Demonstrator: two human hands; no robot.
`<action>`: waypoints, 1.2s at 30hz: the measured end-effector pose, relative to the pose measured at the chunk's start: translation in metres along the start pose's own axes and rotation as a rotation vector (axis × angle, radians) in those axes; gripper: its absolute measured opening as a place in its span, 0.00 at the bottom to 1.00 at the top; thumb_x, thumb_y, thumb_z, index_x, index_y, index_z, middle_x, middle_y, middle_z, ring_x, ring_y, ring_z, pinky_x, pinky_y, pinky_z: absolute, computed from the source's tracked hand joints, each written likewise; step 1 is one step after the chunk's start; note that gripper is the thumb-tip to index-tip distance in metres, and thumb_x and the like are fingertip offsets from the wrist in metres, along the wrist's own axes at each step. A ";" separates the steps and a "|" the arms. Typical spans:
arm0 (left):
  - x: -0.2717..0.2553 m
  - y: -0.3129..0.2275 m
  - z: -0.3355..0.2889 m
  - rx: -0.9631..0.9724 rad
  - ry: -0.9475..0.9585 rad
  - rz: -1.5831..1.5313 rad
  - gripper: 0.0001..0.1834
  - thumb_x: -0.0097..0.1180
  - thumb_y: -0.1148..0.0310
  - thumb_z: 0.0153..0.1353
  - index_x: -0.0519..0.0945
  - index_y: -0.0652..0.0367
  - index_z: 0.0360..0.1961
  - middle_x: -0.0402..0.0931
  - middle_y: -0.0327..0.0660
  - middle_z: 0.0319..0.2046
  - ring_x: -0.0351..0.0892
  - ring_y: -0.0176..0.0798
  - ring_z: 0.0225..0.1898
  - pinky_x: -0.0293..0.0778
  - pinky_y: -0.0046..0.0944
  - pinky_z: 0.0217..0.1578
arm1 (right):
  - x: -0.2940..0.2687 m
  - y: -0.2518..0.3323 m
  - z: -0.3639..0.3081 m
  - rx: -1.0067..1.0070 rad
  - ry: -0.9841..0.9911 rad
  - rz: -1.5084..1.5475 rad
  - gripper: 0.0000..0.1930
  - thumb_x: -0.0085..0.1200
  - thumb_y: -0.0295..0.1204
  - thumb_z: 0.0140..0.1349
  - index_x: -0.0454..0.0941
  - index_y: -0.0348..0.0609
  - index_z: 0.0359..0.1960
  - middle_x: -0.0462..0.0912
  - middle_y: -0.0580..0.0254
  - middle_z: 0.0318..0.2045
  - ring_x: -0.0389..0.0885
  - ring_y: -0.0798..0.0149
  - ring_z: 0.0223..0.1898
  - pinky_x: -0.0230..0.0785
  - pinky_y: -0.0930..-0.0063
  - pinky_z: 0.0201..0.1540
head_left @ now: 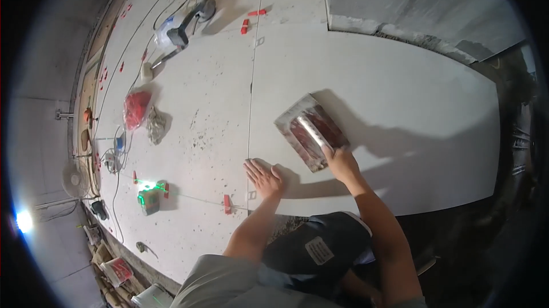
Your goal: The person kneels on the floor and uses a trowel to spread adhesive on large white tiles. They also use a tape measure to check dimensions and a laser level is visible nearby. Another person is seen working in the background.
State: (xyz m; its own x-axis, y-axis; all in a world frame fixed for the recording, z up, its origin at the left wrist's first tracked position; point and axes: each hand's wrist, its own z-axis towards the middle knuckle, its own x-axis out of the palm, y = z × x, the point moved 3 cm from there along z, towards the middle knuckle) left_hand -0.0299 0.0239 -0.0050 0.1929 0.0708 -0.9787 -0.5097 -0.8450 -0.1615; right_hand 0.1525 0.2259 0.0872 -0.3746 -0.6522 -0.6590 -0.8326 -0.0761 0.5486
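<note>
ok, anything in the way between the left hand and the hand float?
Nothing visible: only the pale slab shows between the left hand, flat on it, and the hand float, held by the right hand.

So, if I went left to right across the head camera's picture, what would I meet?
Bright light, fan, green-glowing device, left hand flat on the pale slab, right hand gripping a handled trowel.
</note>
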 end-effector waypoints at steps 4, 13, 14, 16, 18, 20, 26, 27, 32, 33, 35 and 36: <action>-0.003 -0.051 0.070 0.048 -0.170 0.032 0.47 0.39 0.46 0.71 0.46 0.79 0.73 0.39 0.66 0.75 0.35 0.63 0.78 0.34 0.54 0.76 | -0.053 -0.019 -0.004 0.104 -0.081 0.074 0.35 0.38 0.57 0.73 0.84 0.34 0.34 0.82 0.33 0.29 0.80 0.30 0.39 0.72 0.47 0.44; 0.002 -0.085 0.116 -0.255 -0.200 0.035 0.52 0.36 0.37 0.69 0.45 0.78 0.73 0.37 0.64 0.76 0.33 0.59 0.79 0.34 0.51 0.76 | -0.110 0.007 0.013 -0.230 -0.508 0.371 0.21 0.45 0.41 0.76 0.76 0.33 0.32 0.74 0.45 0.17 0.71 0.45 0.20 0.67 0.57 0.27; 0.002 -0.085 0.117 -0.258 -0.192 0.023 0.52 0.36 0.37 0.69 0.45 0.77 0.74 0.37 0.65 0.76 0.33 0.59 0.79 0.34 0.52 0.76 | -0.099 0.019 0.033 -0.152 -0.508 0.328 0.24 0.43 0.44 0.76 0.79 0.32 0.34 0.79 0.37 0.23 0.79 0.36 0.29 0.72 0.56 0.34; 0.001 -0.085 0.117 -0.273 -0.156 0.021 0.52 0.36 0.37 0.69 0.45 0.78 0.73 0.37 0.65 0.76 0.33 0.59 0.79 0.34 0.52 0.76 | -0.083 0.034 0.084 0.158 -0.225 0.106 0.31 0.41 0.51 0.74 0.81 0.28 0.36 0.81 0.30 0.29 0.81 0.29 0.38 0.74 0.50 0.43; 0.000 -0.085 0.118 -0.268 -0.181 -0.014 0.52 0.36 0.38 0.70 0.45 0.78 0.73 0.37 0.66 0.75 0.33 0.60 0.79 0.34 0.52 0.76 | -0.090 0.050 0.128 0.156 -0.229 0.148 0.39 0.37 0.58 0.73 0.81 0.26 0.33 0.82 0.30 0.28 0.81 0.29 0.38 0.74 0.48 0.44; 0.000 -0.084 0.118 -0.261 -0.134 0.050 0.52 0.37 0.38 0.69 0.44 0.78 0.73 0.37 0.66 0.76 0.32 0.60 0.79 0.34 0.53 0.76 | -0.096 0.054 0.137 0.131 -0.116 0.257 0.38 0.36 0.58 0.74 0.81 0.27 0.33 0.82 0.31 0.26 0.82 0.31 0.36 0.74 0.49 0.42; 0.001 -0.083 0.119 -0.281 -0.113 0.018 0.52 0.37 0.38 0.69 0.42 0.78 0.74 0.34 0.63 0.77 0.30 0.59 0.79 0.32 0.52 0.76 | -0.087 0.091 0.118 0.032 -0.236 0.163 0.30 0.38 0.51 0.75 0.82 0.32 0.40 0.82 0.32 0.30 0.81 0.30 0.39 0.73 0.44 0.41; 0.000 -0.082 0.118 -0.284 -0.111 0.011 0.52 0.37 0.38 0.69 0.42 0.78 0.74 0.34 0.63 0.77 0.30 0.59 0.79 0.32 0.51 0.76 | -0.079 0.103 0.125 0.064 -0.216 0.089 0.33 0.36 0.54 0.75 0.81 0.30 0.38 0.83 0.31 0.30 0.82 0.31 0.38 0.75 0.44 0.41; -0.003 -0.085 0.117 -0.270 -0.075 0.034 0.52 0.37 0.39 0.69 0.42 0.79 0.73 0.34 0.64 0.76 0.30 0.60 0.79 0.32 0.52 0.76 | -0.078 0.130 0.174 0.112 0.142 0.299 0.37 0.37 0.57 0.74 0.81 0.29 0.33 0.82 0.35 0.24 0.82 0.33 0.34 0.74 0.48 0.40; -0.005 -0.086 0.118 -0.248 -0.125 -0.001 0.53 0.37 0.39 0.69 0.42 0.79 0.73 0.34 0.64 0.76 0.30 0.60 0.79 0.32 0.52 0.76 | -0.082 0.130 0.173 0.074 0.071 0.260 0.36 0.37 0.57 0.74 0.81 0.30 0.34 0.82 0.36 0.24 0.82 0.33 0.34 0.74 0.49 0.39; -0.004 -0.085 0.119 -0.255 -0.098 0.013 0.52 0.37 0.39 0.69 0.42 0.79 0.73 0.34 0.64 0.76 0.29 0.61 0.79 0.32 0.52 0.76 | -0.085 0.134 0.158 -0.219 -0.199 0.246 0.35 0.36 0.57 0.74 0.82 0.32 0.36 0.82 0.38 0.25 0.82 0.34 0.34 0.73 0.50 0.38; -0.004 -0.085 0.118 -0.249 -0.124 -0.019 0.52 0.37 0.39 0.69 0.42 0.79 0.73 0.34 0.64 0.76 0.29 0.61 0.79 0.31 0.53 0.76 | -0.080 0.134 0.153 -0.188 -0.239 0.257 0.34 0.37 0.55 0.74 0.81 0.31 0.39 0.82 0.30 0.31 0.81 0.28 0.39 0.75 0.44 0.40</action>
State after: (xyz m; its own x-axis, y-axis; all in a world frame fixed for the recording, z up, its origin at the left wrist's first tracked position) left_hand -0.0868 0.1581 -0.0023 0.0889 0.1391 -0.9863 -0.2827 -0.9460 -0.1589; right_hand 0.0084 0.3829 0.1347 -0.6642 -0.4758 -0.5766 -0.6182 -0.0842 0.7815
